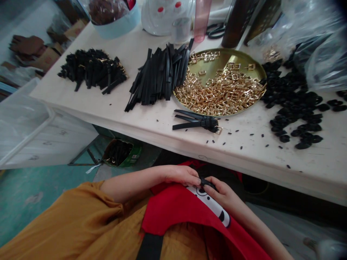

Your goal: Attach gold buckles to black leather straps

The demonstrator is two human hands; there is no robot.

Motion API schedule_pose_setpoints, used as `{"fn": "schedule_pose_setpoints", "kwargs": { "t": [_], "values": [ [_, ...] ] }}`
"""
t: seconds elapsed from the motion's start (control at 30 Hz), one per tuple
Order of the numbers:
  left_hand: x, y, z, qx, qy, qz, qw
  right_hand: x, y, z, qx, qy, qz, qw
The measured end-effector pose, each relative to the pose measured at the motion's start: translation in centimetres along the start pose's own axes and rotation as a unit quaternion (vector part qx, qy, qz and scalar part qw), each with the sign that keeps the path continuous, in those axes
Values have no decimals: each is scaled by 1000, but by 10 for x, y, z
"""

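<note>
My left hand (181,175) and my right hand (222,192) meet low in my lap, below the table edge, over a red apron (173,209). Both pinch a small black strap piece (206,182) between their fingertips. On the table (135,115) above lie two or three finished black straps with a gold buckle (196,122). Behind them stands a round gold tray (233,57) heaped with gold buckles (219,94). A pile of plain black strips (159,76) lies left of the tray.
A heap of black loops (295,104) lies at the right, with clear plastic bags (320,43) behind. Another pile of black straps (92,68) sits far left. Bottles and a pale blue bowl (119,21) line the back. A clear plastic bin (24,119) stands left of the table.
</note>
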State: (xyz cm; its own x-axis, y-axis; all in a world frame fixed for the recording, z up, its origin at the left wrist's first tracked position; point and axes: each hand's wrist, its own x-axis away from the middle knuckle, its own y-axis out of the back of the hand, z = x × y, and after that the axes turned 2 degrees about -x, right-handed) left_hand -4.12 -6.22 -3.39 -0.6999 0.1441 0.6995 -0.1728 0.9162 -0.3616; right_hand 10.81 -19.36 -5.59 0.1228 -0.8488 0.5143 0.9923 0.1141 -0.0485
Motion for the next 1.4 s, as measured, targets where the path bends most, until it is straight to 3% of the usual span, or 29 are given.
{"fn": "schedule_pose_setpoints", "kwargs": {
  "t": [0.1,0.23,0.3,0.37,0.53,0.67,0.9,1.13,1.4],
  "values": [
    [4,0,-6,-152,-13,-11,988,0,-3,-6,25,9,-5,1000],
    [9,-6,-15,-410,-43,-57,909,-3,-11,-15,2,-20,-10,1000],
    [10,-9,-15,-480,-35,-80,873,-4,-12,-15,26,-17,-15,999],
    [10,-11,-15,-510,-22,-89,855,-4,-11,-12,51,-8,-15,999],
    [14,-8,-18,-494,-34,-77,865,2,-6,-4,38,-29,-49,998],
    [17,-8,-20,-471,-51,-72,878,5,-8,-9,91,35,-108,989],
    [11,-16,-16,-530,-43,-94,842,8,-13,-14,166,108,-92,976],
    [16,-7,-19,-410,-61,-48,909,8,-15,-18,144,105,-155,972],
    [9,-5,-12,-390,-42,-46,919,5,-20,-22,135,92,-184,969]
  ]
}}
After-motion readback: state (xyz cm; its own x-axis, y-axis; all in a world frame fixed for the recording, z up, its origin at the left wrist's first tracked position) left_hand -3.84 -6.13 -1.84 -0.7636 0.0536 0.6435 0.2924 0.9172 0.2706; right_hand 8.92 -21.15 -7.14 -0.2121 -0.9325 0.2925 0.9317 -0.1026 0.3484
